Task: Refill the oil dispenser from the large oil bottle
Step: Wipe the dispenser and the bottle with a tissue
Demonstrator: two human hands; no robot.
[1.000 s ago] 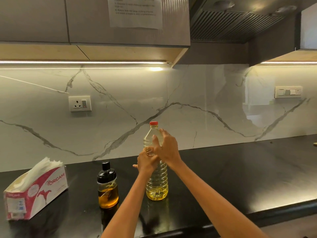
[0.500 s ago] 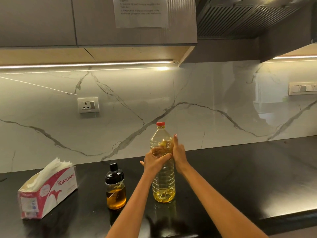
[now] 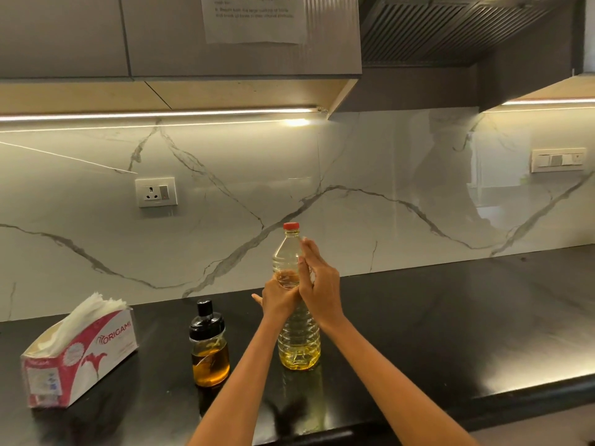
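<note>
The large bottle (image 3: 299,336) stands upright on the black surface (image 3: 450,333), red cap (image 3: 291,225) on. Yellow oil fills only its bottom part; the rest of the clear ribbed body looks empty. The left hand (image 3: 278,297) grips the bottle's middle, fingers curled round it. The right hand (image 3: 318,284) lies against the bottle's right side just above, fingers straight and pointing up toward the neck, touching the left hand. Just left of the bottle, apart from it, the dispenser (image 3: 209,349) stands upright with its black top closed; amber oil fills roughly its lower half. Well to the left lies a tissue box (image 3: 80,352), white tissues sticking out of its open top.
</note>
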